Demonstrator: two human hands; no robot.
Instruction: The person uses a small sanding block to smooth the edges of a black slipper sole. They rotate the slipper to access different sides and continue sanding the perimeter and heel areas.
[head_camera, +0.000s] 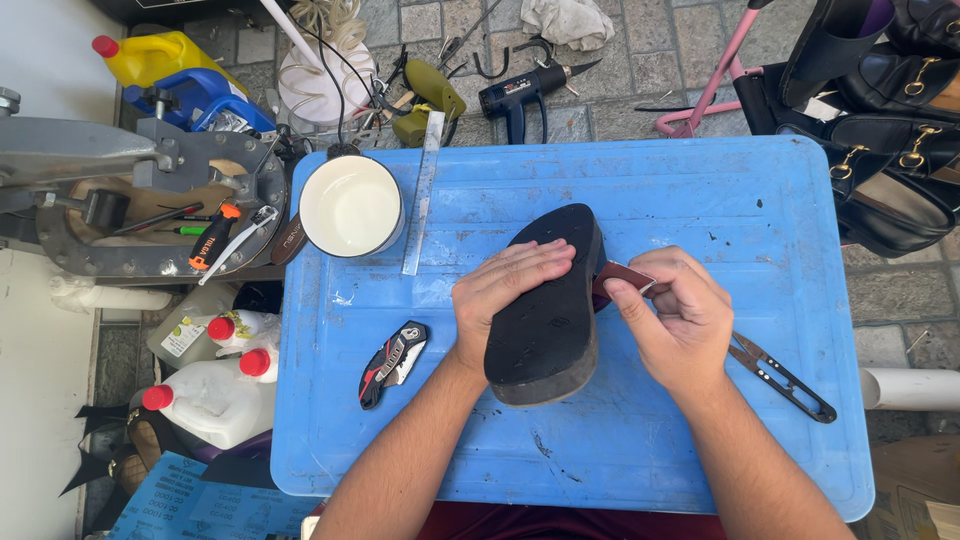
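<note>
Head view: left hand (505, 290) lies flat, fingers released, pinning the black sole (548, 310) sole-up on the blue desk (700, 190) — right hand (680, 315) pinches its reddish strap (622, 275), pulling it sideways.

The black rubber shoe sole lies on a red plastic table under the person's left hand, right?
Not quite: the table is blue plastic, not red, as the head view shows. The black rubber shoe sole does lie on it, under the left hand.

Left hand (505, 292) flat, palm down, fingers together; right hand (680, 318) curled in a pinching grip.
</note>
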